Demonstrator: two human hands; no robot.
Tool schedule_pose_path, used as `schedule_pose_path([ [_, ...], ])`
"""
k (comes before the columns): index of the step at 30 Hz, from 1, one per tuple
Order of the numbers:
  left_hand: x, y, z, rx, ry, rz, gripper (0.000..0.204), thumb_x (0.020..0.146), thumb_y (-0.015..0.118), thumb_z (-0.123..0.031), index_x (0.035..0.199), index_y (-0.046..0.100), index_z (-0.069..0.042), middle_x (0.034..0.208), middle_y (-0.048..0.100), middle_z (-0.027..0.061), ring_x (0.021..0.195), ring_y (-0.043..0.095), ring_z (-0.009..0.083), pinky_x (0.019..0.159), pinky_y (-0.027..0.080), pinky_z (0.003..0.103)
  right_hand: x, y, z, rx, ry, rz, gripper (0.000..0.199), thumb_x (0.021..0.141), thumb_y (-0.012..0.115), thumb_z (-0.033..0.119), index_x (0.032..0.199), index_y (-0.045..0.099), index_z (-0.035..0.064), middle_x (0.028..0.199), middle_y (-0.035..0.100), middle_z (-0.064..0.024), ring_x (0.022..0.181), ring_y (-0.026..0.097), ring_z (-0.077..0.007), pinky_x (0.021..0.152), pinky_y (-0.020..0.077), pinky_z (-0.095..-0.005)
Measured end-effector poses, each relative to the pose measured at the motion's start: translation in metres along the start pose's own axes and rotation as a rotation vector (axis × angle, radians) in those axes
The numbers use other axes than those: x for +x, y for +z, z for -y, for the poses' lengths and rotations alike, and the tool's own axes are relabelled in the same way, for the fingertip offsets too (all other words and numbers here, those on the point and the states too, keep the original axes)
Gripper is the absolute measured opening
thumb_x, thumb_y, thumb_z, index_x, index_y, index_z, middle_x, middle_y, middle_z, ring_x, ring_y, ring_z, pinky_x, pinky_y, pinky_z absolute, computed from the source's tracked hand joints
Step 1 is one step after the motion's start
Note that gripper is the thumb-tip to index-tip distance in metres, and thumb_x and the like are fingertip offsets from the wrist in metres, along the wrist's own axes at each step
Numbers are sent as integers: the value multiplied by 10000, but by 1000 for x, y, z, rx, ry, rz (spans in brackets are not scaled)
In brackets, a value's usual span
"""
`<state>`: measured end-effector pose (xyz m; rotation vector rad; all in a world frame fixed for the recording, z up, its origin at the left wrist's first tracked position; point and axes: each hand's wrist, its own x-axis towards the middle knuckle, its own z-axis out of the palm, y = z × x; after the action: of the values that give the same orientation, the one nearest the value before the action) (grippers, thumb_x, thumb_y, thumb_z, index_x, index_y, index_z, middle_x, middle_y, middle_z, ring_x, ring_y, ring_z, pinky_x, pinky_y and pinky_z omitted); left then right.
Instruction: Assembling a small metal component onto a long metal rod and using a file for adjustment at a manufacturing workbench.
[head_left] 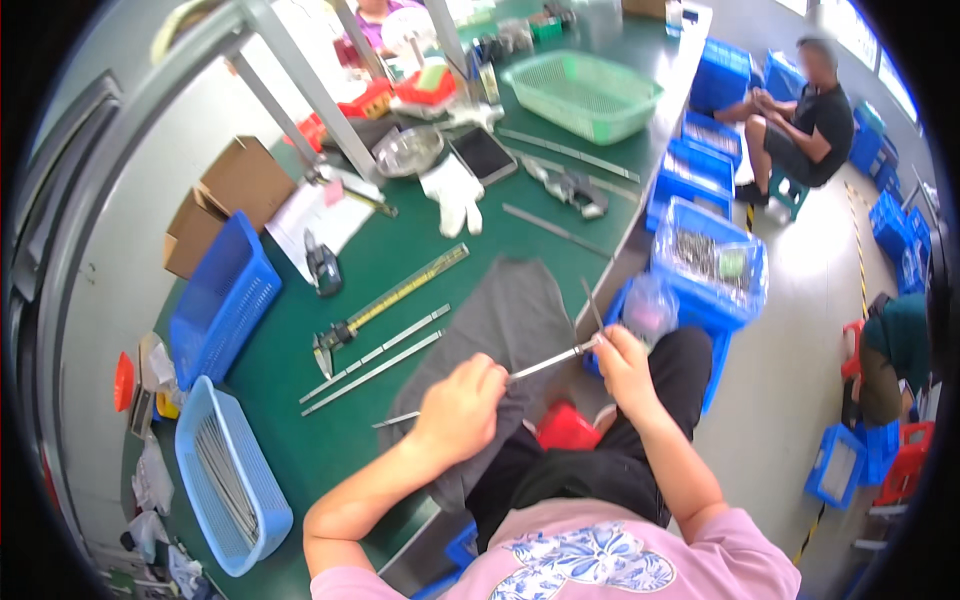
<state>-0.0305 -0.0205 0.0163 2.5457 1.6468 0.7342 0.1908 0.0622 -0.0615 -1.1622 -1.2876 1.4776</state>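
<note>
A long thin metal rod point(545, 363) runs between my hands above a dark grey cloth point(515, 300) draped over the table's front edge. My left hand point(463, 405) is closed round the rod, whose far-left tip sticks out beyond the fist. At the rod's other end, the fingers of my right hand point(625, 365) pinch together. From that hand a thin dark strip point(592, 302) points up and away; its kind is unclear. Left of the cloth, two slim metal strips point(375, 357) lie side by side, near a caliper point(335, 335) and a steel ruler point(415, 283).
On the green table stand a light blue basket point(278, 525) of rods, a tilted blue basket point(215, 310) and a green basket point(590, 95). A white glove point(452, 195) and a tablet point(484, 155) lie farther back. Blue crates point(705, 265) line the right side; a seated person point(820, 125) works beyond.
</note>
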Motion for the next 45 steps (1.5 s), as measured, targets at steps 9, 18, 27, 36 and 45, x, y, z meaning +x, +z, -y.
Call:
schedule_pose_path([
  [9,1,19,5,119,32,-16,167,711,633,-44,851,543,-45,818,506,93,749,557,272,600,474,374,4,9,1,66,79,54,188,943,611,219,867,574,50,617,439,72,498,371,-22,422,259,-223],
  [18,-3,13,9,102,-1,41,148,723,662,-75,838,570,-57,801,527,94,749,554,285,596,450,394,-8,15,14,297,44,65,148,943,540,165,875,558,34,534,339,75,408,283,-32,392,271,-222],
  [27,26,8,-4,-106,-75,-35,143,755,701,-89,877,631,-63,828,554,67,767,576,265,637,477,374,-7,34,7,325,-57,36,147,980,558,220,965,522,78,677,440,71,498,354,-4,427,257,-199],
  [36,38,33,-16,-163,-48,-50,101,748,712,-76,825,647,-71,796,555,38,734,573,233,610,481,354,-59,10,2,155,-50,-46,128,1004,428,113,942,488,17,622,410,38,531,344,-45,493,306,-225],
  [45,40,35,-11,-141,-27,-110,106,740,725,-70,820,655,-75,786,559,33,709,566,223,586,470,343,-70,21,5,-11,-56,-23,121,990,478,96,994,539,-9,669,549,-19,572,472,-61,541,381,-229],
])
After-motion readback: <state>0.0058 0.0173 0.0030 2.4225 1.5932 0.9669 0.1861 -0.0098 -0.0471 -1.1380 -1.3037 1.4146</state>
